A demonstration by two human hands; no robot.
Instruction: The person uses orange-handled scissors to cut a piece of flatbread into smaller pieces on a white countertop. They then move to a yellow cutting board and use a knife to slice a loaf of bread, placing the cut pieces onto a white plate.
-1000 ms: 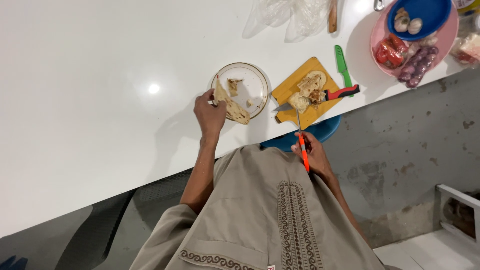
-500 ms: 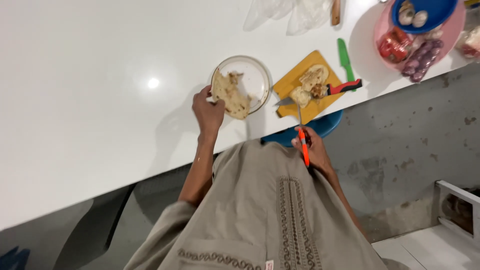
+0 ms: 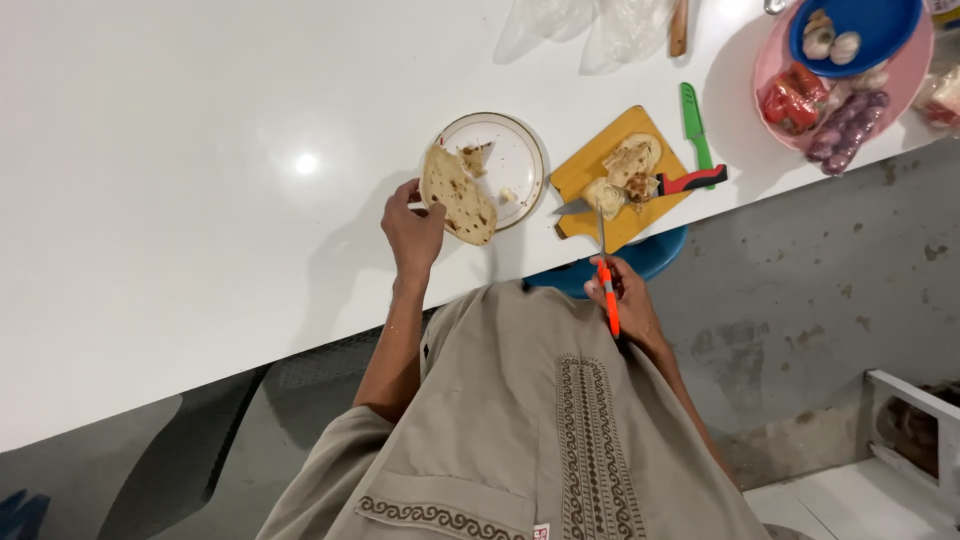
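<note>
Head view. The left hand (image 3: 415,232), at centre frame, grips a flat, round, brown-spotted piece of flatbread (image 3: 458,193) by its lower edge, fingers closed on it. The flatbread now stands raised over the left rim of the round white plate with a thin dark rim (image 3: 517,148); one second ago it lay lower, within the plate, so it has been lifted and drawn toward the left side of the plate. Small torn scraps remain on the plate surface.

The right hand (image 3: 622,298), lower right of centre, is closed around the handle of an orange-handled knife (image 3: 605,270). Its thin blade points up the frame onto the yellow-orange rectangular cutting board (image 3: 585,172), the tip touching the pale folded pieces of food (image 3: 625,170) lying there. This hand's position matches the earlier pictures. A red-and-black-handled knife (image 3: 688,182) lies across the board's right edge, and a green-handled knife (image 3: 693,120) lies just beside the board.

Surface and room: a glossy white worktop (image 3: 200,150) fills the upper left. At upper right a pink round tray (image 3: 775,60) holds a blue bowl (image 3: 880,25) and red and purple wrapped items. A blue bowl-like object (image 3: 650,258) shows under the counter edge. Below, a grey concrete wall and floor.
</note>
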